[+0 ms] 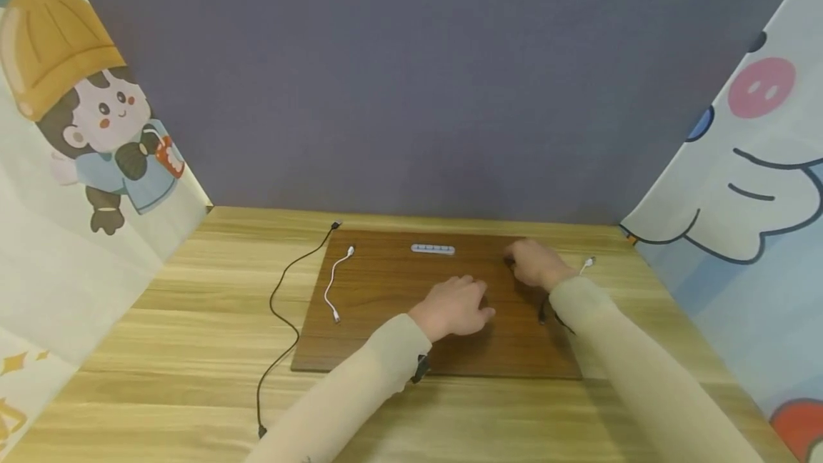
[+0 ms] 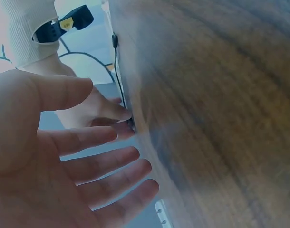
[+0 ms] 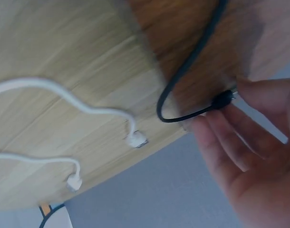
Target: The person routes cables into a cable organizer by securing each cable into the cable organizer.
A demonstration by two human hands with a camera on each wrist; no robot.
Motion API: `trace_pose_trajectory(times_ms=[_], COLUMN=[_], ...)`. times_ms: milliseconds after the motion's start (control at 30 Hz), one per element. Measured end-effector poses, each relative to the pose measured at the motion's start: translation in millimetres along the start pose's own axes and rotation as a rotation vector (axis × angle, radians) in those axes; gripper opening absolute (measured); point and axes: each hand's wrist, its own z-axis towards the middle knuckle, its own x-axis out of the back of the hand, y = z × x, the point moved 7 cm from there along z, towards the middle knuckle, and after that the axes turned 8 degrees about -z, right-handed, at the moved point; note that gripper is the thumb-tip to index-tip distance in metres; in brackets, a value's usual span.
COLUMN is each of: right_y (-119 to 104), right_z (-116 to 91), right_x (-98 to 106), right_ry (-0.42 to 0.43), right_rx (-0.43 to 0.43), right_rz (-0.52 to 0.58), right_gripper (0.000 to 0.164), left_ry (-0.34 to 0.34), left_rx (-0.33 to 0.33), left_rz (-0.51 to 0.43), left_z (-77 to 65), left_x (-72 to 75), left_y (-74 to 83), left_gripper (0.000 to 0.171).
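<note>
Right hand [image 1: 536,263] pinches plug of black cable [image 3: 192,76] at far right of dark board [image 1: 386,291] | left hand [image 1: 453,306] flat, fingers spread, on board | step: cable picked up | next likely needs carrying plug to white clip strip [image 1: 433,249].

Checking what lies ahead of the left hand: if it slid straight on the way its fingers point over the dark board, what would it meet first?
Probably the right hand, which pinches the black cable's plug. The left hand lies open on the dark wooden board, fingers pointing that way; depth is unclear.
</note>
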Motion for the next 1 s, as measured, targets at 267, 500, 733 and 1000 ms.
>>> trace_pose_trajectory(times_ms=[267,500,733,1000], right_y=[6.8,4.0,-0.7,2.8], right_z=[-1.1,-2.8,-1.6,1.0], right_x=[-2.2,4.2,2.5,1.5], right_ry=[0.056,0.062,0.018,0.011], right_rx=[0.007,0.019,0.027,0.017], right_rz=[-0.061,-0.023,-0.017,0.013], right_gripper=[0.039,0.032,0.036,0.021], left_ry=[-0.005,-0.006,-0.015,-0.022], left_rx=[-0.003,-0.016,0.002,0.015], left_rz=[-0.010,0.017,0.021,0.010], left_z=[4.0,9.9,10.2,10.0], left_x=[-7.2,-9.4,-9.8,-11.2], left_y=[1.6,5.2,3.8,2.4], left_gripper=[0.055,0.054,0.054,0.055])
